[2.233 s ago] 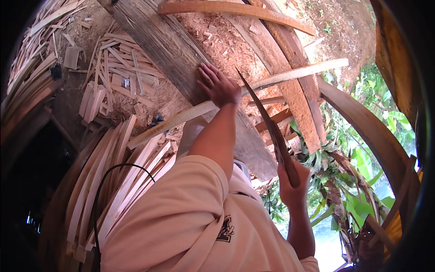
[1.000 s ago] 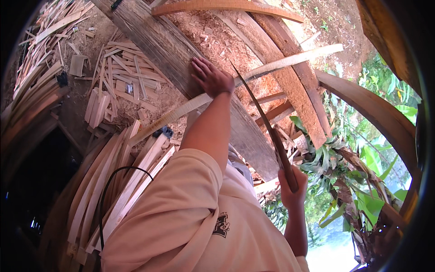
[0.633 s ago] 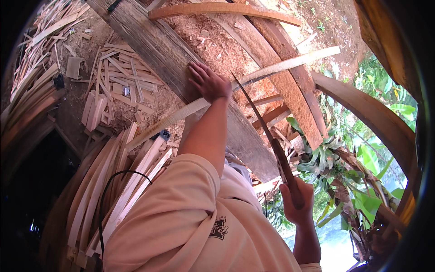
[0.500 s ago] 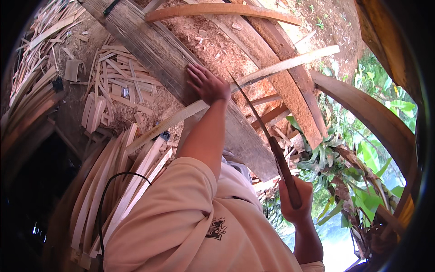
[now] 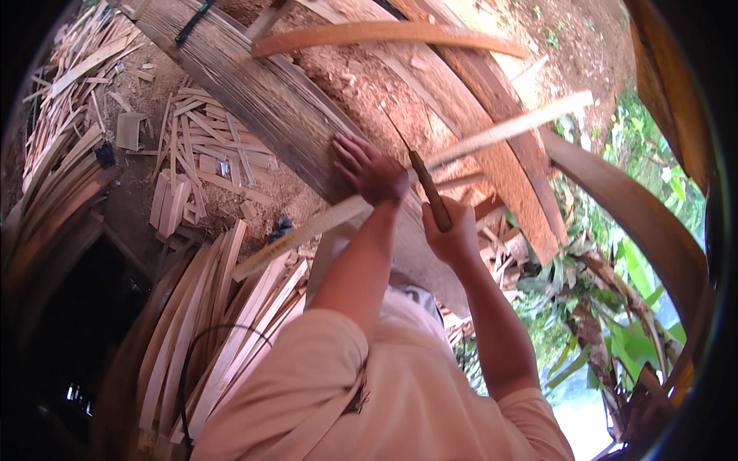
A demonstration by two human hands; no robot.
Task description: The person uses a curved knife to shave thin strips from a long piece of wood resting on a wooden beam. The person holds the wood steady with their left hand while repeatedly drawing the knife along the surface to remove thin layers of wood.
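Note:
A long pale wooden strip [image 5: 516, 127] lies crosswise over a weathered grey plank [image 5: 254, 88]. My left hand [image 5: 375, 170] presses down where the two cross; its fingers are stretched out on the plank, and the palm and wrist hide part of the strip. Just to the right, my right hand [image 5: 452, 232] is closed round the brown handle of a handsaw [image 5: 423, 178]. The saw's thin blade points away from me, past the strip beside my left hand. Whether its teeth touch the wood I cannot tell.
Cut offcuts [image 5: 219, 138] lie heaped on the ground at left. Long slats [image 5: 211, 338] are stacked nearer to me. Beyond the plank, a reddish curved strip [image 5: 384, 32] and sawdust-covered boards [image 5: 461, 107] lie across each other. Green plants [image 5: 638, 269] stand at right.
My right hand has pushed the saw forward and to the left, from low by my side to close beside my left hand. My left hand keeps its place on the strip. The view has shifted slightly.

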